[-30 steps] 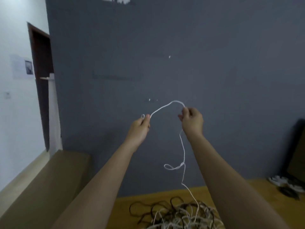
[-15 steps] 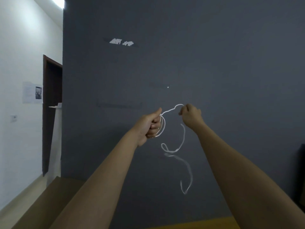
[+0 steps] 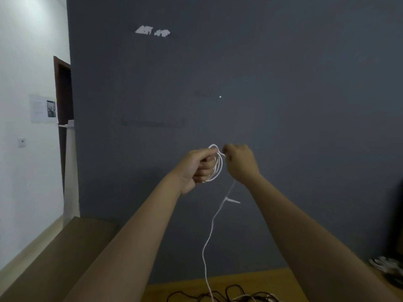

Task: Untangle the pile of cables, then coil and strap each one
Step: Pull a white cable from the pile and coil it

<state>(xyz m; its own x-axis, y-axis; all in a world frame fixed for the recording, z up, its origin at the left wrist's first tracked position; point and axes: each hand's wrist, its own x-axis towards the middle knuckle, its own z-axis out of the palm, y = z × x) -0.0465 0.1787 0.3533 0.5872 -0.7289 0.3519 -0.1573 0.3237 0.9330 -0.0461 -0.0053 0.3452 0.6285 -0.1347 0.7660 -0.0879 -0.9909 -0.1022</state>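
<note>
I hold a thin white cable (image 3: 209, 240) up in front of the grey wall. My left hand (image 3: 199, 167) grips a small coil of it, a few loops hanging at the fingers. My right hand (image 3: 239, 161) sits close beside the left and pinches the cable just past the coil. From there the cable hangs down to the pile of black and white cables (image 3: 231, 296) on the wooden table (image 3: 170, 289) at the bottom edge. A small kink or strap sticks out of the hanging part.
A grey wall (image 3: 239, 83) fills the view ahead. A brown bench or box (image 3: 56, 258) lies at the lower left, with a dark doorway (image 3: 63, 110) behind it. White and dark objects (image 3: 386, 264) lie at the table's right end.
The hands have come closer together and the coil in my left hand has gained loops. The view has tilted down, so the cable pile shows again.
</note>
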